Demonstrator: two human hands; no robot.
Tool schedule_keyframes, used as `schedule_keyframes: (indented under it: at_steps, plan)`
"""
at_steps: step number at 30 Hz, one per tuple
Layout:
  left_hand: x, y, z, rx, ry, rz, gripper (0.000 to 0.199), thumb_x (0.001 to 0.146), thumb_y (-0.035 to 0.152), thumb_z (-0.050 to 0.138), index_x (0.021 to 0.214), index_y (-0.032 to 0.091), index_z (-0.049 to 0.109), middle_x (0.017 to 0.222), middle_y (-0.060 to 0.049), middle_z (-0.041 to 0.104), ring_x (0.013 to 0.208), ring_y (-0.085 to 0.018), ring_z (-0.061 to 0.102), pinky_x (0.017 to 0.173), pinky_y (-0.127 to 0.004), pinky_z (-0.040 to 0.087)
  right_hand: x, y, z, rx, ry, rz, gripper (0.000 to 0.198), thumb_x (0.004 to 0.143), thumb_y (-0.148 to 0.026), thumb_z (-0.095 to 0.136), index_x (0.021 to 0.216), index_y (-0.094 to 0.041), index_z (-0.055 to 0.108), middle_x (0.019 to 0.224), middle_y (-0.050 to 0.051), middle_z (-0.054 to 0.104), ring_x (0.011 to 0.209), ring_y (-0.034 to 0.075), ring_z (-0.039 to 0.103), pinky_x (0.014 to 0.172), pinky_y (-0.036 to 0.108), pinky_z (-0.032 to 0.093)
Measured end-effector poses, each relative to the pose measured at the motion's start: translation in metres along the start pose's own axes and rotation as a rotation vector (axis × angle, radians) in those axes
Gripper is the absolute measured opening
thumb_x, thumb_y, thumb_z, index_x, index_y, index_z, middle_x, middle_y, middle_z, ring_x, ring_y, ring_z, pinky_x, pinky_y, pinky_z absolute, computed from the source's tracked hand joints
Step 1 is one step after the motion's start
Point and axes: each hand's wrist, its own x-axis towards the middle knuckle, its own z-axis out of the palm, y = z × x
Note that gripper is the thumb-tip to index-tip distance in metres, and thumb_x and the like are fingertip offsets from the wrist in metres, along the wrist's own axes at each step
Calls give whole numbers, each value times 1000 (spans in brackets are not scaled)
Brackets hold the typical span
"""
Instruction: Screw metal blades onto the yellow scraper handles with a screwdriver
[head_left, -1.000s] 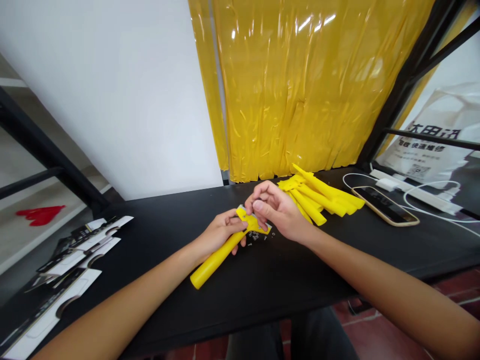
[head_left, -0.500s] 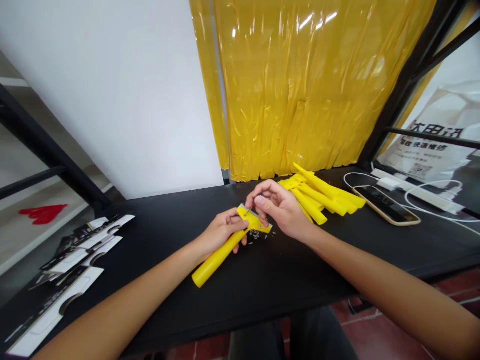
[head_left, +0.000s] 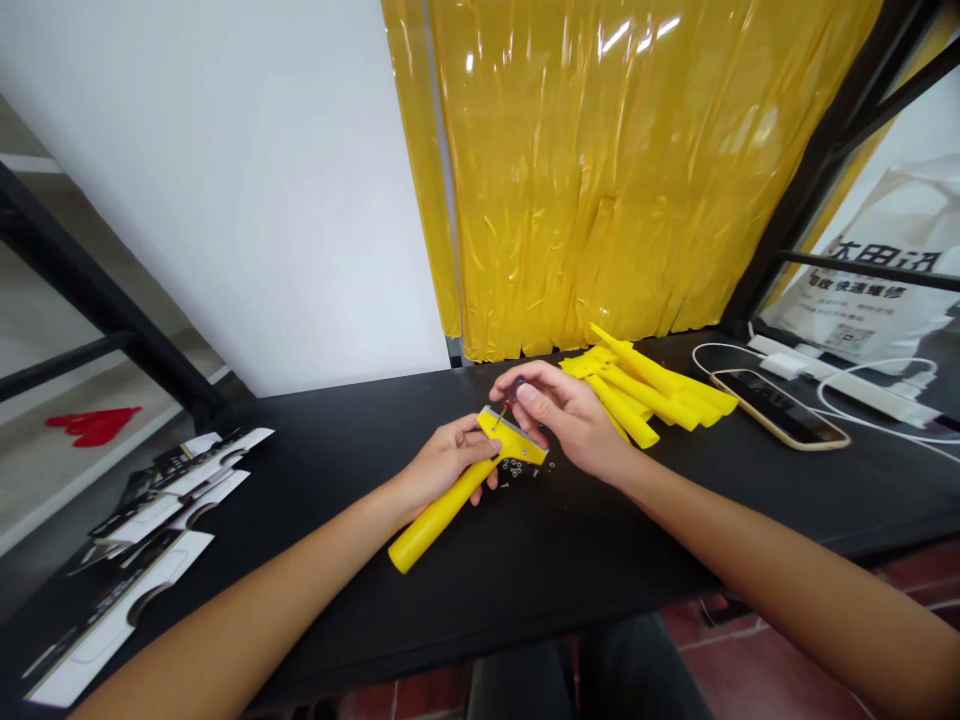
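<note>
In my left hand (head_left: 450, 455) is a yellow scraper (head_left: 439, 512), gripped near its wide head, with the round handle slanting down to the left. A strip of grey metal shows along the head's far edge. My right hand (head_left: 562, 415) pinches a small screwdriver (head_left: 517, 388) with a dark purple handle. The screwdriver's tip meets a screw on the scraper head; another screw sits farther right on it. Just beyond my left fingertips, several small nuts (head_left: 515, 467) and loose screws (head_left: 505, 485) lie on the black table (head_left: 570, 560).
A pile of yellow scraper handles (head_left: 637, 400) lies behind my right hand. Farther right are a phone (head_left: 780, 408), a white power strip (head_left: 847, 375) with cables and a plastic bag (head_left: 862, 280). White-and-black cards (head_left: 127, 600) lie left. A yellow curtain (head_left: 585, 180) hangs behind.
My right hand's fingers have shifted on the screwdriver, so its purple handle now shows and it stands more upright. The scraper stays in my left hand; the view has shifted slightly.
</note>
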Motion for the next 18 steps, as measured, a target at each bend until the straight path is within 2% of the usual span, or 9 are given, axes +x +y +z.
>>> schedule_keyframes:
  at_steps: [4, 7, 9, 12, 15, 18]
  plan:
    - [0, -1, -1, 0, -6, 3, 34, 86, 33, 70, 113, 18, 55, 85, -4, 66, 59, -15, 65, 41, -22, 49, 0, 2, 0, 57, -13, 11, 27, 98, -41, 56, 117, -23, 57, 93, 1, 59, 53, 7, 45, 43, 20, 41]
    - [0, -1, -1, -7, -13, -1, 32, 87, 32, 69, 111, 18, 54, 87, -4, 66, 61, -16, 66, 40, -22, 49, -1, 3, 0, 64, 19, 15, 22, 94, -38, 62, 108, -23, 55, 89, 0, 61, 50, 6, 44, 42, 20, 40]
    - [0, -1, -1, -6, -22, -4, 31, 87, 31, 69, 110, 18, 54, 85, -4, 66, 61, -16, 65, 40, -22, 49, -1, 2, -1, 4, 13, 4, 19, 96, -39, 60, 102, -21, 59, 91, 2, 64, 51, 6, 45, 44, 21, 40]
    - [0, 1, 1, -3, -21, -7, 31, 86, 31, 70, 110, 17, 55, 85, -5, 66, 60, -16, 65, 40, -22, 49, -1, -1, -1, -61, 12, 8, 25, 100, -39, 52, 108, -20, 64, 93, 4, 63, 52, 6, 46, 47, 23, 40]
    - [0, 1, 1, -4, -15, -14, 33, 86, 32, 71, 111, 17, 55, 85, -4, 66, 60, -15, 65, 40, -22, 49, 0, -2, -1, 11, 26, 6, 25, 100, -39, 51, 116, -22, 60, 94, 3, 61, 54, 7, 44, 46, 22, 39]
    - [0, 1, 1, -6, -22, -17, 34, 86, 33, 70, 111, 18, 55, 90, -5, 67, 59, -15, 65, 40, -22, 48, 1, -1, 1, 79, 21, -8, 19, 98, -38, 55, 108, -23, 52, 94, 2, 64, 54, 7, 43, 45, 21, 38]
